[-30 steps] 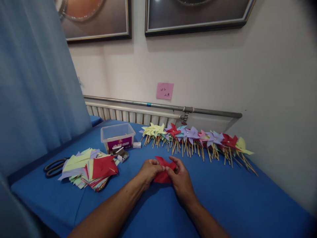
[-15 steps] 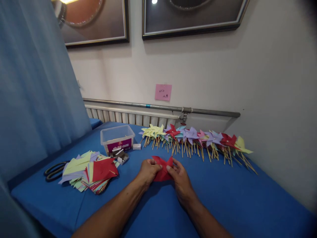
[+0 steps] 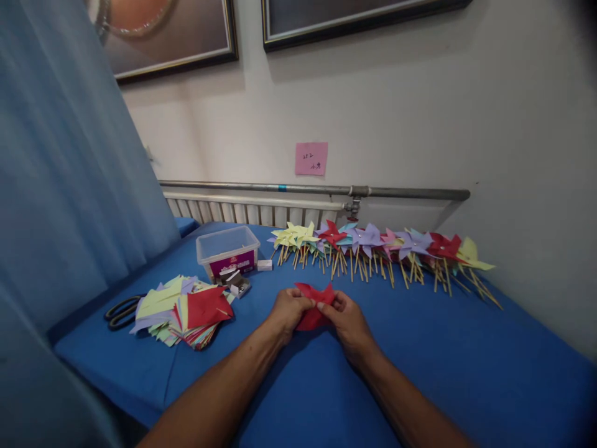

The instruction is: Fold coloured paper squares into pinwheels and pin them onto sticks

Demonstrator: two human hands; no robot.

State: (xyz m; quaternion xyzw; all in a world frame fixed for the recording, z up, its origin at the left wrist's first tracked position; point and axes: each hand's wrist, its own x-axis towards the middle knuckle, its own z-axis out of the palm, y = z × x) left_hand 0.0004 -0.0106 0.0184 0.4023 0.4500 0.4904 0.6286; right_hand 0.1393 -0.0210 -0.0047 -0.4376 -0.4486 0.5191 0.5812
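Observation:
Between my two hands is a piece of red paper (image 3: 311, 322), with its corners bent in toward the middle. My left hand (image 3: 290, 309) pinches it from the left, the thumb lying on the folded part. From the right, my right hand (image 3: 347, 320) grips it, its thumb pressed near the centre. The thumbs nearly meet there. Fingers behind the paper are partly hidden. Beyond my hands lies a row of finished paper pinwheels (image 3: 366, 238) on thin sticks, in yellow, purple, red, blue and pink.
On the left of the blue-covered table (image 3: 420, 373) lie a pile of cut coloured paper (image 3: 161, 302) and black-handled scissors (image 3: 124, 311). Behind them stand a clear plastic tub (image 3: 228, 249), an opened small box (image 3: 239, 284) and a small white box (image 3: 264, 265). A blue curtain (image 3: 79, 155) hangs at left.
The view has tilted down and shifted slightly. My thumbs have come closer together over the middle of the red paper, which both hands still hold.

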